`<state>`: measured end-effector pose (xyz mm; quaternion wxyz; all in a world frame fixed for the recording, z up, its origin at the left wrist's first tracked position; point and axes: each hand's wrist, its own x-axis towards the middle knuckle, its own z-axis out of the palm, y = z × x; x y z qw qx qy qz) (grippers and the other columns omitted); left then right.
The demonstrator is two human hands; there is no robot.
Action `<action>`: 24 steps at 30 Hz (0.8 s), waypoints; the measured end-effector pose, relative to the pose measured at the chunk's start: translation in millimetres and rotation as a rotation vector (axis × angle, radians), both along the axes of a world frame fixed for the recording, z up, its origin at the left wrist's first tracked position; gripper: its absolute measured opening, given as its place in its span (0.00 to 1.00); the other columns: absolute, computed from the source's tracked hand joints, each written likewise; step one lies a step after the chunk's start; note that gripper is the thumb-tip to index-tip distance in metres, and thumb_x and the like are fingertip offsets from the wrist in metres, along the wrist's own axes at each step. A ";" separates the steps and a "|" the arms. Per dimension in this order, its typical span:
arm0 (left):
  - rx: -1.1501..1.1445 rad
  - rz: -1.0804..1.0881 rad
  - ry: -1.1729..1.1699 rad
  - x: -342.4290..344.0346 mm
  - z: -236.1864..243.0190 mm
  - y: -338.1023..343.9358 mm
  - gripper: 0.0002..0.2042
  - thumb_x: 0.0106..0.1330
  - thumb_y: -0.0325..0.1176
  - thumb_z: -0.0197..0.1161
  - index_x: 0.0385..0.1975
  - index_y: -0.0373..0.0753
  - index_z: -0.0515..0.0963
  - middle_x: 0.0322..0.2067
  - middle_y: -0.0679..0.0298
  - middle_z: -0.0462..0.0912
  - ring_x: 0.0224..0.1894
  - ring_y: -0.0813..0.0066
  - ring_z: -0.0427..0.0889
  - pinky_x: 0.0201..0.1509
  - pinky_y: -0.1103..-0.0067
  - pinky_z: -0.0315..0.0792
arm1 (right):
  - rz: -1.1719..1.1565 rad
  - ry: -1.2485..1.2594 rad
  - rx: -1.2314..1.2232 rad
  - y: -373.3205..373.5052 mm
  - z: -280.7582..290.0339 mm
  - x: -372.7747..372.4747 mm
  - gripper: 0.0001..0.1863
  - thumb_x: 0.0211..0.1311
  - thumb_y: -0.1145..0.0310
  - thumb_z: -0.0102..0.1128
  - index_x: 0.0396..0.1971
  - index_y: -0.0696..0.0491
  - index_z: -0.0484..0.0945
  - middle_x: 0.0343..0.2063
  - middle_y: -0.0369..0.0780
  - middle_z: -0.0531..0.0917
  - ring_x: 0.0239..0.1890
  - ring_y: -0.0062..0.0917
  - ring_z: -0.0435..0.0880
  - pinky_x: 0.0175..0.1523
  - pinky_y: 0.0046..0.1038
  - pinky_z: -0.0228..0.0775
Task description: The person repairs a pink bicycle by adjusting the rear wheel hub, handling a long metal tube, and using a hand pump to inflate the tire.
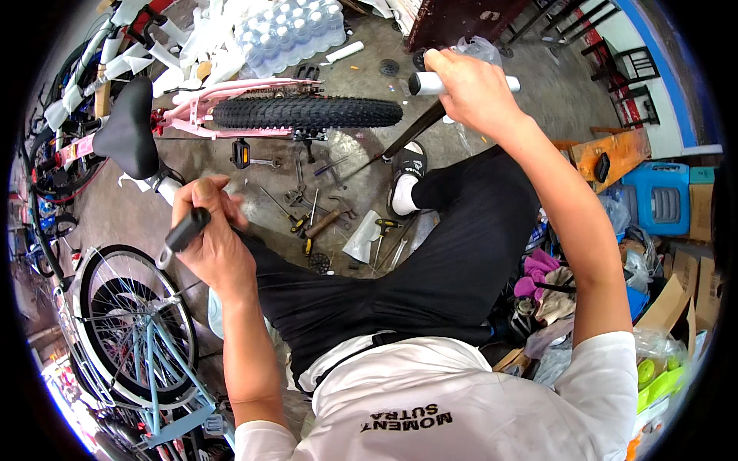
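My right hand (478, 86) is closed around a white T-shaped handle (503, 83) with a black end. Its long dark shaft (415, 127), like a floor pump's, slants down toward the floor beside my sandalled foot (407, 173). My left hand (215, 234) grips a short black cylindrical piece (188, 229) with a silvery rounded end; its exact kind I cannot make out. Beyond the hands, a pink bicycle (184, 115) shows a black saddle (131, 127) and a knobby tyre (307, 113). A pedal (241, 154) stands out beside the wheel.
A hammer (323, 223), screwdrivers and other hand tools lie scattered on the concrete floor. A light-blue bicycle (157, 369) stands at lower left. Wrapped bottles (288, 34) are at the back. On the right are a blue plastic stool (657, 201), cardboard (673, 296) and heaped cloths (538, 273).
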<state>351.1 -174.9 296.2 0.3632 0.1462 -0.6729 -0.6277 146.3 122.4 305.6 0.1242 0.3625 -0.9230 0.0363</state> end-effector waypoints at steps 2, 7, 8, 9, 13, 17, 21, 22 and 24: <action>0.125 0.032 -0.146 -5.7 -3.1 -3.5 0.08 0.73 0.32 0.64 0.39 0.33 0.79 0.27 0.67 0.77 0.18 0.91 0.62 0.20 0.86 0.57 | 0.004 -0.040 0.061 -4.7 4.3 0.2 0.16 0.52 0.75 0.60 0.42 0.51 0.70 0.34 0.43 0.82 0.38 0.45 0.85 0.41 0.47 0.77; 0.223 -0.041 -0.401 -20.0 -27.6 -30.0 0.17 0.61 0.33 0.74 0.46 0.35 0.77 0.34 0.72 0.75 0.35 0.87 0.72 0.40 0.86 0.69 | -0.044 -0.254 0.169 -14.9 37.1 5.1 0.21 0.53 0.70 0.61 0.48 0.53 0.70 0.34 0.51 0.84 0.40 0.52 0.83 0.43 0.50 0.75; 0.175 -0.051 -0.413 -21.2 -38.0 -31.3 0.20 0.61 0.35 0.74 0.48 0.33 0.76 0.36 0.69 0.77 0.36 0.84 0.74 0.42 0.83 0.71 | -0.074 -0.273 0.191 -16.0 38.3 7.4 0.22 0.53 0.69 0.62 0.49 0.53 0.70 0.34 0.53 0.84 0.40 0.53 0.83 0.44 0.50 0.74; 0.132 -0.066 -0.433 -23.0 -51.2 -29.6 0.23 0.62 0.37 0.74 0.51 0.32 0.74 0.39 0.65 0.78 0.38 0.80 0.77 0.44 0.80 0.72 | -0.079 -0.279 0.161 -18.4 35.9 9.8 0.23 0.57 0.66 0.65 0.51 0.55 0.72 0.33 0.55 0.83 0.37 0.53 0.82 0.43 0.44 0.74; -0.116 0.064 -0.457 -21.2 -126.4 4.6 0.19 0.70 0.41 0.63 0.50 0.32 0.72 0.41 0.46 0.81 0.45 0.48 0.83 0.49 0.62 0.75 | -0.123 -0.669 -0.102 -42.5 33.9 21.2 0.19 0.61 0.63 0.69 0.48 0.55 0.76 0.28 0.41 0.84 0.29 0.28 0.82 0.38 0.30 0.73; -0.164 -0.147 -0.527 -24.3 -174.8 52.0 0.13 0.69 0.40 0.62 0.43 0.38 0.78 0.41 0.54 0.82 0.45 0.48 0.82 0.46 0.62 0.75 | -0.099 -0.708 -0.141 -43.7 30.5 22.3 0.16 0.66 0.68 0.64 0.52 0.55 0.75 0.37 0.35 0.83 0.36 0.17 0.78 0.43 0.22 0.71; 0.064 -0.234 -0.639 -51.6 -205.8 79.3 0.13 0.69 0.43 0.61 0.42 0.41 0.82 0.43 0.54 0.84 0.46 0.49 0.83 0.48 0.58 0.75 | -0.176 -0.885 -0.207 -46.7 30.9 17.4 0.18 0.69 0.70 0.58 0.56 0.55 0.74 0.42 0.38 0.81 0.42 0.20 0.80 0.50 0.23 0.71; 0.118 -0.243 -0.667 -61.1 -206.5 83.2 0.13 0.69 0.43 0.61 0.42 0.42 0.83 0.42 0.54 0.85 0.46 0.48 0.83 0.48 0.58 0.75 | -0.154 -0.949 -0.247 -43.2 31.1 14.2 0.18 0.71 0.66 0.55 0.58 0.55 0.73 0.43 0.38 0.81 0.43 0.22 0.80 0.52 0.25 0.71; 0.215 -0.263 -0.734 -81.3 -211.0 90.7 0.13 0.69 0.43 0.60 0.42 0.42 0.84 0.41 0.54 0.86 0.46 0.48 0.83 0.48 0.58 0.75 | -0.076 -1.050 -0.312 -35.8 29.4 5.0 0.25 0.77 0.51 0.43 0.60 0.55 0.71 0.45 0.41 0.80 0.43 0.27 0.81 0.56 0.30 0.71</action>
